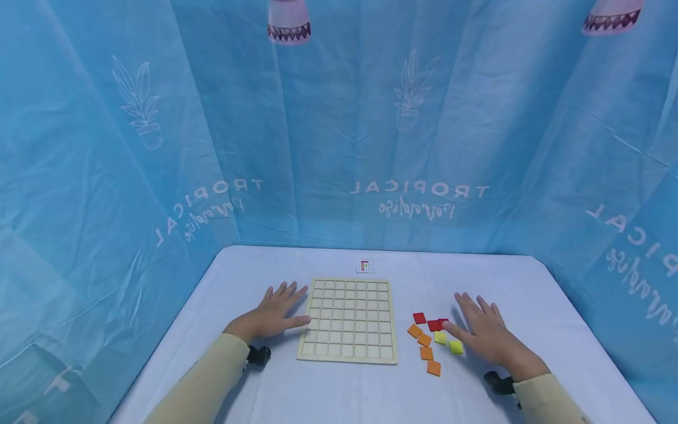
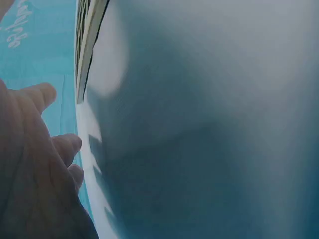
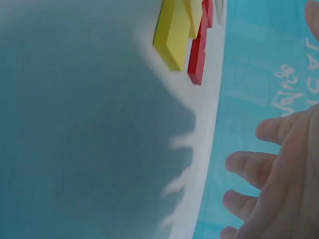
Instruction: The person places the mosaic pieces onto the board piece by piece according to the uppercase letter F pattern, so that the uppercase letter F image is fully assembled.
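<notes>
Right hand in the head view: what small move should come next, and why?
Probably lower the right hand and pinch a nearby yellow tile. That hand is open and holds nothing, and other loose tiles lie close by. The grid board shows bare cells, while the printed card beyond it shows a coloured grid pattern, which suggests placing tiles.

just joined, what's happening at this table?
A person's left hand hovers, fingers spread, near the left edge of a pale wooden-looking gridded board; the right hand hovers by flat red, orange and yellow square tiles. Neither holds anything. All visible tiles lie loose right of the board; a small white patterned card lies beyond it.
</notes>
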{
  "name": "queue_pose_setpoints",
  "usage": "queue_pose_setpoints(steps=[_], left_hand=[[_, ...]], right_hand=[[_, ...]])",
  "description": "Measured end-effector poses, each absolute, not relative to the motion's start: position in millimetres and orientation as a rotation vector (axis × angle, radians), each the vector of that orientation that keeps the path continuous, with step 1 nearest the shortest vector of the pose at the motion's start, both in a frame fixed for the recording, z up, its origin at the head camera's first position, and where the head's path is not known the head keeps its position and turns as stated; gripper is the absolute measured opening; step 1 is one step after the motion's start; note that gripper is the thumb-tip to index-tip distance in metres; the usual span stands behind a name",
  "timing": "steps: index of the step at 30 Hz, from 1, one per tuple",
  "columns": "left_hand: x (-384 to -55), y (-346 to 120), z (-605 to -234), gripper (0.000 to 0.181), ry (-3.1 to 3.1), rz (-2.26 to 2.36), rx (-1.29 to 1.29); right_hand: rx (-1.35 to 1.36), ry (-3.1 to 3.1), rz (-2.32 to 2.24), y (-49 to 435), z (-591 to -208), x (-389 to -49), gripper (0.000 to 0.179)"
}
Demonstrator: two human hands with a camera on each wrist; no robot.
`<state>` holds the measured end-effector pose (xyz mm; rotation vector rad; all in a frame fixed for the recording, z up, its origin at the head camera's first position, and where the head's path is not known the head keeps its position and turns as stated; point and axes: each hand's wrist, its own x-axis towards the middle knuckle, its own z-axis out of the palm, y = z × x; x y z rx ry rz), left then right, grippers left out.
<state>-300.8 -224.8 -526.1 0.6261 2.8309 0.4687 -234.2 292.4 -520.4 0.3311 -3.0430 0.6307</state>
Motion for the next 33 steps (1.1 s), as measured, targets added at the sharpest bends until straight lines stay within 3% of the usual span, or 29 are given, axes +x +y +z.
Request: queue_pose_setpoints(steps=[10, 21, 33], left_hand=[[-280.2, -203.9, -536.2, 0.089, 2.743, 0.695, 0.620], [-267.7, -200.5, -540.8, 0.081, 2.808, 0.791, 0.637], [-265.1, -202.7, -552.0, 0.102, 2.889, 0.716, 0.674]], right_hand=[[0.226, -3.123, 0.970, 278.5, -527.4, -225.0, 0.092], [0.300, -3.061, 1.000, 270.4, -540.3, -223.5, 0.084], [0.283, -3.069, 0.963, 265.9, -542.7, -224.1, 0.088]])
